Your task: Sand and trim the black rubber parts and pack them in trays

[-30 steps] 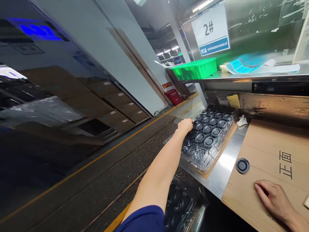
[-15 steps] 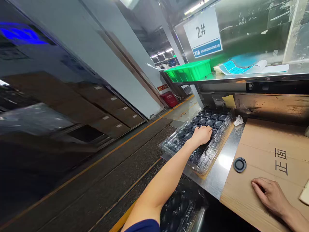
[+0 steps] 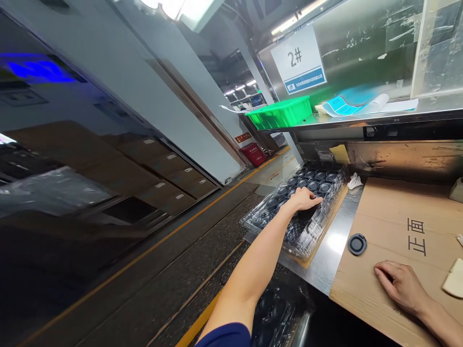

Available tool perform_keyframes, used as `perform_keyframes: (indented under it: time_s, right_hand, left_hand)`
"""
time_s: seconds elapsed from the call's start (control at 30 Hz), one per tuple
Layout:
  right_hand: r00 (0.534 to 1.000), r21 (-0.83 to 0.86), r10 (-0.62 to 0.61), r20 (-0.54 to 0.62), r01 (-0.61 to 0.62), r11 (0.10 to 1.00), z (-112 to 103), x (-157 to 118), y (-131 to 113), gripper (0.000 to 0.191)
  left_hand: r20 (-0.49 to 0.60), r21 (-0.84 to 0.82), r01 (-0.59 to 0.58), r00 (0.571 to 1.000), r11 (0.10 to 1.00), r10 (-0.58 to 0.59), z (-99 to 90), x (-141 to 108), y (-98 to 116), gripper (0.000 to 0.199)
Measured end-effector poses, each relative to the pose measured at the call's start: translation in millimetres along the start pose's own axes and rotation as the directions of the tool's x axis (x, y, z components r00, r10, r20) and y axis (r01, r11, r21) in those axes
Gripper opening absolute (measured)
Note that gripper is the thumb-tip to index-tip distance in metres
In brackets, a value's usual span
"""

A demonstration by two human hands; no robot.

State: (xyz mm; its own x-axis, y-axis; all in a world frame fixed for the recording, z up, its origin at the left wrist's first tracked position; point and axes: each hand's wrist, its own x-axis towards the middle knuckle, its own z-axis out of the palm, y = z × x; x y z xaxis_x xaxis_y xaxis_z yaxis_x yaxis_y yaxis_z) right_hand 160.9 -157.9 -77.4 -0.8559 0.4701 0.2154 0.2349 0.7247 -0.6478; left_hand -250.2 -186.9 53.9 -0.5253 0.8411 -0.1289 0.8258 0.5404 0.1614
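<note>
A: Where was the left hand [image 3: 303,200]?

B: Over the middle of the clear plastic tray [image 3: 253,222], on the left part of the metal bench [image 3: 327,255]. The thumb stuck out to the right; the other fingers bent down and were partly hidden, so I couldn't tell whether they pinched anything.

A: What did the tray hold?

B: Round black discs [image 3: 325,187] in rows, each with a ring on its face. The rows at the far end showed best; the hand and forearm covered some of the others.

A: And the right hand [image 3: 401,285]?

B: It rested on the cardboard sheet [image 3: 383,207], fingers curled loosely together, nothing visible in them. Just beyond it lay a single dark disc [image 3: 357,244], flat and apart from the fingers, with a small tab at its edge.

A: Anything else about?

B: A crumpled white tissue [image 3: 355,181] sat between the tray and the cardboard's far corner. A cream-coloured pad [image 3: 454,279] lay to the right of that hand. On the shelf [image 3: 361,121] above stood a green plastic bin [image 3: 280,113], with blue labels [image 3: 338,105] on a curling strip beside it. A sign [image 3: 298,60] reading "2#" hung behind the bin.
</note>
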Motion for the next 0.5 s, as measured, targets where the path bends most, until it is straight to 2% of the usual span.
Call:
perform_keyframes:
  time_s: [0.07,0.17,0.3,0.37,0.4,0.43,0.5]
  right_hand:
    - [1.0,-0.005,0.003,0.005,-0.003,1.0,0.5,0.8,0.4,0.03]
    - [1.0,-0.019,0.009,0.005,-0.009,1.0,1.5,1.8,1.5,0.03]
    - [1.0,-0.021,0.014,0.008,-0.014,1.0,2.4,2.1,1.7,0.031]
    - [1.0,-0.017,0.013,0.014,-0.013,1.0,2.4,1.8,1.4,0.031]
    - [1.0,-0.015,0.013,0.016,-0.012,1.0,2.3,1.5,1.3,0.031]
    - [1.0,-0.013,0.013,0.019,-0.012,1.0,2.1,1.1,1.5,0.032]
    - [1.0,-0.01,0.013,0.021,-0.012,1.0,1.7,0.4,2.5,0.031]
  left_hand:
    - [-0.019,-0.064,0.031,0.999,0.997,-0.032,1.2,2.2,-0.1,0.058]
    - [-0.114,-0.132,0.051,0.991,0.99,-0.066,5.5,2.2,-0.1,0.048]
    - [-0.216,-0.201,0.064,0.97,0.978,-0.108,6.2,-10.9,0.1,0.046]
    - [-0.25,-0.384,0.015,0.961,0.923,-0.119,4.0,-25.4,1.5,0.048]
    - [-0.234,-0.548,-0.032,0.965,0.836,-0.117,2.7,-34.4,3.1,0.048]
    - [-0.193,-0.726,-0.075,0.976,0.684,-0.098,1.5,-44.2,5.4,0.047]
    - [-0.086,-0.961,-0.082,0.996,0.265,-0.003,-0.1,-64.0,12.5,0.043]
